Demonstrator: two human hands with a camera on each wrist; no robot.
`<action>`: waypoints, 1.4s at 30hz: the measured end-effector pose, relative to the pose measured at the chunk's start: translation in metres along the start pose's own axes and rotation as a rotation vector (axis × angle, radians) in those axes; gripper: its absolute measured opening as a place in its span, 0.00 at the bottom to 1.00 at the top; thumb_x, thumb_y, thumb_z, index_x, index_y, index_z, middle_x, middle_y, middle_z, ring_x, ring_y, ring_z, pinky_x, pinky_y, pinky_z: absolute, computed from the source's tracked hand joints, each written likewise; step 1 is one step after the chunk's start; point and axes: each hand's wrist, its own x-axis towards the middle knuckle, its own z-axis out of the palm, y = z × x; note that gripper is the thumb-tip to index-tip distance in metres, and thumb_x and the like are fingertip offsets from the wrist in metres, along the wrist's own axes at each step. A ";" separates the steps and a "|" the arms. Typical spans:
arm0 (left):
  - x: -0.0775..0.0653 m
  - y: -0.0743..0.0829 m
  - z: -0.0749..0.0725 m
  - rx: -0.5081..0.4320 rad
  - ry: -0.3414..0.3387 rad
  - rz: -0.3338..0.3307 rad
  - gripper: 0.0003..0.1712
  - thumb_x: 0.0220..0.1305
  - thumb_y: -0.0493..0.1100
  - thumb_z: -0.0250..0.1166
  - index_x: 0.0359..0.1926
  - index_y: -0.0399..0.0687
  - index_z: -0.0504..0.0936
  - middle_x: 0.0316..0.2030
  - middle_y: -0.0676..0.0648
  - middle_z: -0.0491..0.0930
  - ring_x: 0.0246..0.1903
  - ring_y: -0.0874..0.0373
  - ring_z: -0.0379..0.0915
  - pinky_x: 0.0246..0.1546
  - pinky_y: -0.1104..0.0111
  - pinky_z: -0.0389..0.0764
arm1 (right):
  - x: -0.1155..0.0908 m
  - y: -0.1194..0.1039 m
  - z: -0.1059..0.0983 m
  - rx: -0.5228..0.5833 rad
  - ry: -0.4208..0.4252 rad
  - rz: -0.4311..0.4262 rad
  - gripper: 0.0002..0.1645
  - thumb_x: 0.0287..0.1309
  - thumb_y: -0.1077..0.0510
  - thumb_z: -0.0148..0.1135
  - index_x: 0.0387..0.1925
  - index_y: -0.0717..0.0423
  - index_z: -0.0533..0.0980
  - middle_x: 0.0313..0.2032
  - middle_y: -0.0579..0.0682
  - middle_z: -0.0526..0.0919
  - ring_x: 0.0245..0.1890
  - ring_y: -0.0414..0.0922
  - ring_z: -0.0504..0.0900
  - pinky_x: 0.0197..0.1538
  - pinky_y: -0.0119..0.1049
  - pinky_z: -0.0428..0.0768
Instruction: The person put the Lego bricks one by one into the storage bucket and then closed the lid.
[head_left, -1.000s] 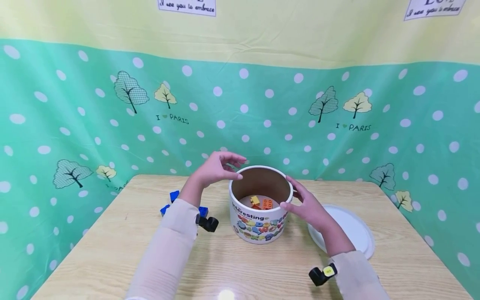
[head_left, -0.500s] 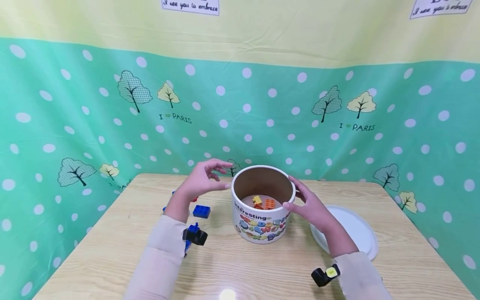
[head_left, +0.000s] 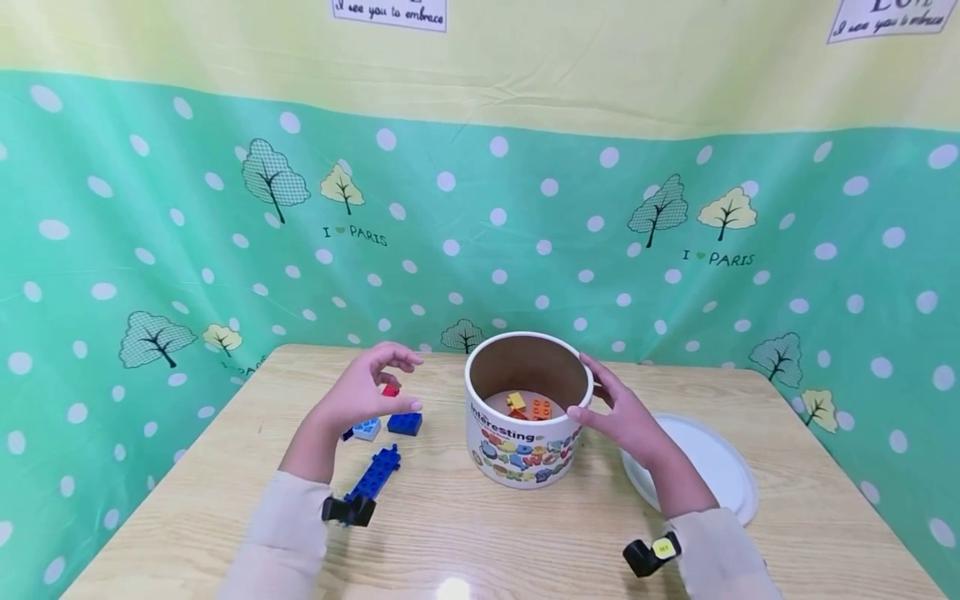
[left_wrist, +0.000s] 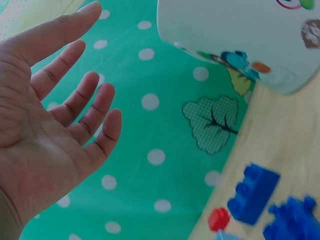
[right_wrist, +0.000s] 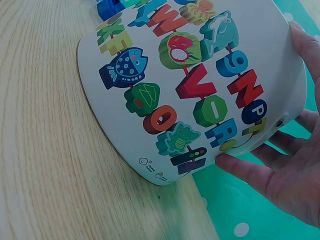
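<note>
In the head view a white printed bucket (head_left: 523,442) stands upright on the table, with a yellow brick (head_left: 516,402) and an orange brick (head_left: 542,409) inside. My right hand (head_left: 621,419) holds the bucket's right side, thumb at the front near the rim and fingers reaching round the side; the right wrist view shows this hand (right_wrist: 285,165) against the printed wall. My left hand (head_left: 367,387) hovers over bricks left of the bucket, fingers loosely bent and holding nothing. Around it lie a blue brick (head_left: 405,424), a red piece (head_left: 390,390), a light-blue piece (head_left: 367,429) and a long blue wheeled base (head_left: 377,472).
A white round lid (head_left: 708,467) lies on the wooden table (head_left: 517,542) to the right, partly behind my right forearm. A green dotted curtain (head_left: 495,250) hangs just behind the table's far edge.
My left hand has moved left and down, away from the bucket's rim to above the bricks, uncovering the long blue base. My right hand has stayed at the bucket. The view shifted slightly.
</note>
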 end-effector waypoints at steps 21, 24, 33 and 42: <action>-0.082 -0.052 -0.009 0.074 -0.127 -0.208 0.29 0.49 0.40 0.78 0.52 0.42 0.77 0.50 0.38 0.76 0.49 0.40 0.71 0.45 0.57 0.78 | -0.001 0.002 0.000 0.001 0.004 0.016 0.53 0.56 0.43 0.69 0.76 0.38 0.50 0.74 0.56 0.53 0.71 0.62 0.54 0.60 0.61 0.69; -0.089 -0.057 -0.012 0.092 -0.176 -0.257 0.31 0.48 0.42 0.79 0.53 0.43 0.77 0.52 0.41 0.76 0.50 0.43 0.70 0.44 0.58 0.79 | -0.002 0.001 0.000 0.000 0.007 0.016 0.53 0.56 0.43 0.69 0.76 0.38 0.50 0.74 0.56 0.53 0.71 0.62 0.55 0.60 0.61 0.70; -0.098 -0.058 -0.014 0.072 -0.263 -0.296 0.37 0.41 0.39 0.81 0.55 0.41 0.76 0.54 0.39 0.74 0.52 0.42 0.71 0.44 0.59 0.80 | -0.002 0.000 0.001 -0.002 0.010 0.011 0.53 0.56 0.42 0.69 0.76 0.38 0.50 0.74 0.55 0.53 0.71 0.61 0.54 0.59 0.61 0.71; -0.099 -0.061 -0.011 0.160 -0.337 -0.356 0.44 0.36 0.45 0.84 0.59 0.50 0.76 0.51 0.46 0.74 0.50 0.48 0.69 0.47 0.62 0.77 | -0.001 0.000 0.001 0.006 0.009 0.011 0.54 0.55 0.43 0.70 0.76 0.39 0.50 0.74 0.55 0.54 0.71 0.61 0.55 0.60 0.60 0.71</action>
